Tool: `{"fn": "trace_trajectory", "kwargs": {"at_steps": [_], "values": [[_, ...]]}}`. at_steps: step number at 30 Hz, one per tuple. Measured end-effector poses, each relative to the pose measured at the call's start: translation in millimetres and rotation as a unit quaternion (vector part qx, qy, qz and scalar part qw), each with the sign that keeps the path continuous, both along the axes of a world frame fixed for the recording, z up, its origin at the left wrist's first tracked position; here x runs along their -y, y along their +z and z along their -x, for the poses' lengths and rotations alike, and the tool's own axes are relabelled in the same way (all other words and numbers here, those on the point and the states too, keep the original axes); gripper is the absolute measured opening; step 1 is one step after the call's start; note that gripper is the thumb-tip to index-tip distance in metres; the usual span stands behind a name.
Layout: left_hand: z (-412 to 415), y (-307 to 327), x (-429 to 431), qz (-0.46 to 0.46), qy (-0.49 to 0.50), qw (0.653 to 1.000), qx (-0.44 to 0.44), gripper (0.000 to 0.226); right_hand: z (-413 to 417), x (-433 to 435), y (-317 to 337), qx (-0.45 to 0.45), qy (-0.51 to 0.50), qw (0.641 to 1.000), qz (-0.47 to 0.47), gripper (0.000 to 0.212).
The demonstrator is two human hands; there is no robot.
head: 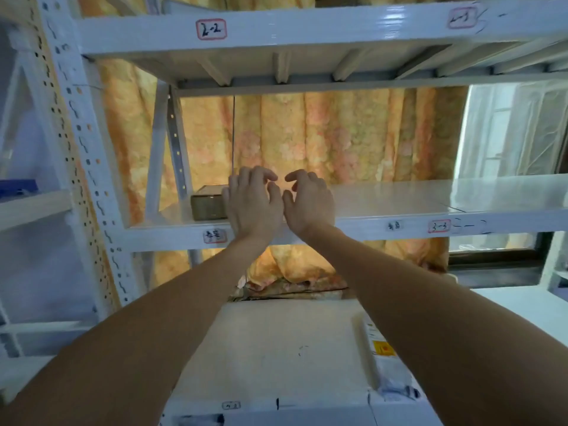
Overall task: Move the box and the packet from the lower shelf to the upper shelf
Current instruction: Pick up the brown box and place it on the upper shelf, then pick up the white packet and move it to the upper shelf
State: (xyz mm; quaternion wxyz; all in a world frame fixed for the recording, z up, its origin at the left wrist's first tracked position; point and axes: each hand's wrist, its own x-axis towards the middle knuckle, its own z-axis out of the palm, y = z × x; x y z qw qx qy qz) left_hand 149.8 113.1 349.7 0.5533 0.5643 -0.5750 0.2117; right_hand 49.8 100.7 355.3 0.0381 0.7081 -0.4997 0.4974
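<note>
Brown cardboard, the box (209, 206) already sits on the upper shelf (384, 204), near its left end and close to the front edge. Your left hand (253, 202) is just beside its right side, perhaps brushing it, with fingers loosely curled and nothing gripped. Your right hand (309, 201) hovers next to the left one above the shelf board, also half open and empty. To judge by this, the box step is finished and you are letting go.

What remains is the packet (384, 361), a pale plastic bag with a yellow label lying along the right side of the lower shelf (276, 348), below your right forearm. The next move, as I read it, is to draw both hands back and down, take the packet by its body so it does not sag, and lift it clear of the white front beam (353, 227).

Both shelves are white boards in a white perforated steel rack (76, 142). Behind hangs an orange floral curtain (338, 133), with a window (507, 133) at the right.
</note>
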Motion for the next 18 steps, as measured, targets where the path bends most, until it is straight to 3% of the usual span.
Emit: {"fn": "trace_trajectory", "kwargs": {"at_steps": [3,10,18], "values": [[63,-17,-16,0.003,-0.053,0.999,0.007,0.020,65,-18,-8,0.002,-0.008,1.000,-0.024,0.029],[200,-88,-48,-0.094,-0.115,0.989,-0.025,0.016,216,-55,-68,-0.026,-0.024,0.992,-0.123,0.029],[256,-207,-59,-0.270,-0.099,0.956,-0.060,0.017,293,-59,-193,-0.039,-0.046,0.964,-0.258,0.026]]}}
